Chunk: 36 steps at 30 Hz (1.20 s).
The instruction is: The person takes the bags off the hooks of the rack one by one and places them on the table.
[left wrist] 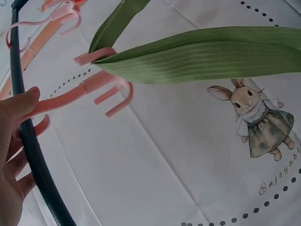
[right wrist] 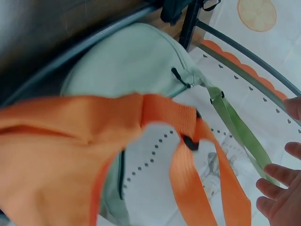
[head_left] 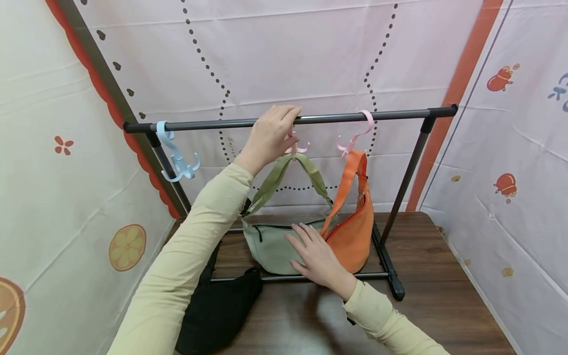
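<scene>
My left hand (head_left: 272, 135) is at the black rail (head_left: 213, 124). In the left wrist view its thumb presses on the stem of a pink hook (left wrist: 66, 100), with fingers behind the rail. From that hook hangs the green strap (head_left: 271, 185) of a sage-green shoulder bag (head_left: 275, 249). My right hand (head_left: 321, 259), fingers spread, is in front of this bag; whether it touches the fabric I cannot tell. Just right of it, an orange bag (head_left: 355, 236) hangs by its strap from a second pink hook (head_left: 351, 145).
A light blue hook (head_left: 179, 165) hangs at the rail's left end. On the wooden table (head_left: 430, 256), a black bag (head_left: 217, 310) lies at the front left. The rack's lower bar (head_left: 284, 279) runs close under the hanging bags. Printed cloth walls (head_left: 301, 54) surround the table.
</scene>
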Available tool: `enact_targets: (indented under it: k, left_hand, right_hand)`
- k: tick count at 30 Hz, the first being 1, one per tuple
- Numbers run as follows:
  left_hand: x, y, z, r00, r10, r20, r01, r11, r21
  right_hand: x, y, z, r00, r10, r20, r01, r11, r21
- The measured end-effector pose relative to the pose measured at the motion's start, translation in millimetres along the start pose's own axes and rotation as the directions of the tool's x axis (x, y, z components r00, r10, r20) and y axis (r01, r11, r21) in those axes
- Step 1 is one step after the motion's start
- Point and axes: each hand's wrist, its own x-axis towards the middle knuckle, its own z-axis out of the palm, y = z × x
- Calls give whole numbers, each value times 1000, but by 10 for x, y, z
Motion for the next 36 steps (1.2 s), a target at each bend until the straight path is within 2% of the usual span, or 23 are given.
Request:
enact_targets:
  k: [6,10,13,16,19,22,25,31,34,36]
  left_hand:
    - [-18,-24,-65,999,-1,-39,0,999,-38]
    - [-39,-35,-88,998,-7,-58,4,999,-52]
    - [-45,-40,-97,998,-9,-54,6,998,-55]
    - [-49,-47,-102,999,-8,-43,6,998,-55]
    - [-54,-52,-112,999,-10,-33,8,998,-56]
    - [-57,-51,-130,999,-14,-33,12,998,-62]
    - [-57,-42,-153,999,-12,-37,9,997,-74]
    - [-43,-13,-182,999,-2,-44,-2,996,-88]
    - [-31,-1,-193,999,-8,-32,5,996,-89]
    - [-23,1,-199,1000,-14,-25,11,996,-92]
  right_hand:
    - [235,207,-146,1000,8,-24,-9,999,-51]
    - [421,391,-261,995,37,-94,-43,997,-62]
    - [556,499,-337,982,82,-168,-91,995,-45]
    - [688,569,-385,955,160,-249,-163,987,9]
    - [807,613,-398,916,260,-306,-245,966,89]
    - [909,637,-396,882,354,-313,-315,934,169]
    - [989,649,-391,859,415,-301,-359,906,225]
    - [1085,692,-366,823,453,-342,-394,890,231]
    - [1119,730,-357,805,450,-386,-392,892,224]
    - [1138,762,-361,801,438,-408,-380,899,217]
